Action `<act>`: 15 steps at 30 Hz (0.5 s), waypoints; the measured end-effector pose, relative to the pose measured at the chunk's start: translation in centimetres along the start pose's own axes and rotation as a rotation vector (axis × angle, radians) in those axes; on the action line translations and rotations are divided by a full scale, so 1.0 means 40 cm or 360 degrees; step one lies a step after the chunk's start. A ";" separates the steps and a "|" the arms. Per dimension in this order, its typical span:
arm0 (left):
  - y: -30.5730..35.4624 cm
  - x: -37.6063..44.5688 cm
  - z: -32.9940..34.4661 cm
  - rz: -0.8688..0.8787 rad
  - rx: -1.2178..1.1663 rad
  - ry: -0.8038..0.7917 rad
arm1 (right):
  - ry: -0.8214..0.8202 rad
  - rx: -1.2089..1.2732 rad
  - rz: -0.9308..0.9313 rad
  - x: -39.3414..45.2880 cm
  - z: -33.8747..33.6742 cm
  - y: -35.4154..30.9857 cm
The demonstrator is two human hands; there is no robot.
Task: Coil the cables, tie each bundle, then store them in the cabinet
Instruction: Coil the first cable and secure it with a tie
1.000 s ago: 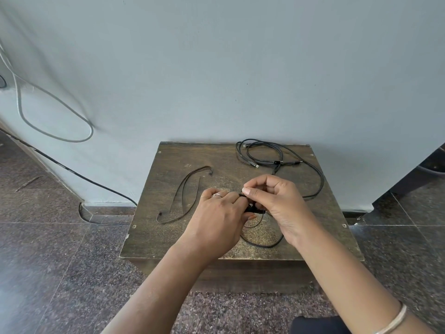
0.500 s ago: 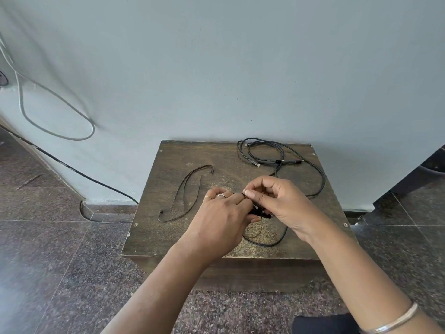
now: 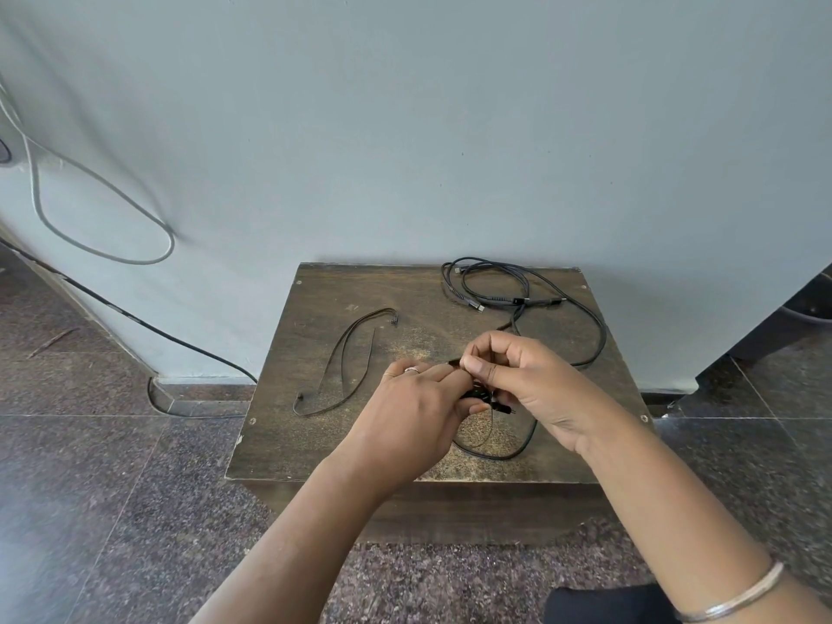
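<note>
Both hands, left hand (image 3: 407,412) and right hand (image 3: 524,380), are pinching a small black cable bundle (image 3: 484,395) over the counter (image 3: 315,443); the tie could be slipping loose, letting coils spring apart.

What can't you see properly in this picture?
- Head view: the small black bundle between the left hand and right hand; the fingers cover most of it, so a tie cannot be made out.
- The plugs on the loose black cable at the back of the wooden table: too small to tell their type.
- The grey wire on the wall: cut off by the left edge.
- No cabinet is in view.
</note>
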State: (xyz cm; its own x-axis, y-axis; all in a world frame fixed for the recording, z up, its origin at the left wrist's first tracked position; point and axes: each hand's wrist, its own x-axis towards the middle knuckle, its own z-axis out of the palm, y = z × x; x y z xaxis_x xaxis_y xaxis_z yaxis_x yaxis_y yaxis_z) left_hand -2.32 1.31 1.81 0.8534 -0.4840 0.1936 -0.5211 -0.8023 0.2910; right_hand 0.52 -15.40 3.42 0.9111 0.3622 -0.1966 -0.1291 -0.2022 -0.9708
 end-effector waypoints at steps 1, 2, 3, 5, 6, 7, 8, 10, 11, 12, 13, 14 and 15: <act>0.001 0.001 0.000 -0.0021 -0.0030 0.0013 | 0.0041 0.0034 0.0002 0.001 0.001 0.001; 0.003 0.002 0.000 -0.0040 -0.0065 0.0037 | 0.0086 0.0069 0.0005 0.003 0.003 0.001; 0.004 0.002 0.000 -0.0051 -0.0112 0.0078 | 0.0133 0.0100 0.0005 0.004 0.005 0.000; 0.009 0.001 -0.002 -0.0051 -0.0235 0.0181 | 0.0216 0.0152 -0.0019 0.007 0.011 -0.001; 0.011 0.000 -0.003 -0.0048 -0.0299 0.0222 | 0.0255 0.0183 -0.0036 0.008 0.014 -0.001; 0.013 -0.002 -0.003 -0.0054 -0.0368 0.0251 | 0.0294 0.0222 -0.0051 0.008 0.016 -0.002; 0.015 -0.003 -0.003 -0.0072 -0.0448 0.0274 | 0.0330 0.0273 -0.0063 0.007 0.017 -0.004; 0.012 -0.004 -0.001 -0.0159 -0.0640 0.0295 | 0.0368 0.0391 -0.0102 0.005 0.017 -0.008; 0.008 -0.003 0.000 -0.0224 -0.0735 0.0282 | 0.0362 0.0427 -0.0139 0.002 0.016 -0.010; 0.003 -0.001 0.000 -0.0289 -0.0826 0.0251 | 0.0348 0.0419 -0.0187 -0.001 0.015 -0.013; -0.004 0.000 0.000 -0.0342 -0.0897 0.0207 | 0.0335 0.0373 -0.0242 -0.003 0.015 -0.016; -0.009 0.001 -0.002 -0.0379 -0.0931 0.0161 | 0.0334 0.0314 -0.0296 -0.006 0.015 -0.020; -0.013 0.000 -0.004 -0.0396 -0.0930 0.0115 | 0.0360 0.0264 -0.0345 -0.007 0.015 -0.023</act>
State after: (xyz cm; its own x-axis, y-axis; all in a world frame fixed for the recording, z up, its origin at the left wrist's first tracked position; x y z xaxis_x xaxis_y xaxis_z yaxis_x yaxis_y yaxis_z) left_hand -2.05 1.78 1.81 0.9573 -0.2666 0.1114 -0.2470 -0.5548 0.7945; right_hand 0.15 -14.77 4.28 0.9856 0.1659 0.0337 0.0318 0.0142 -0.9994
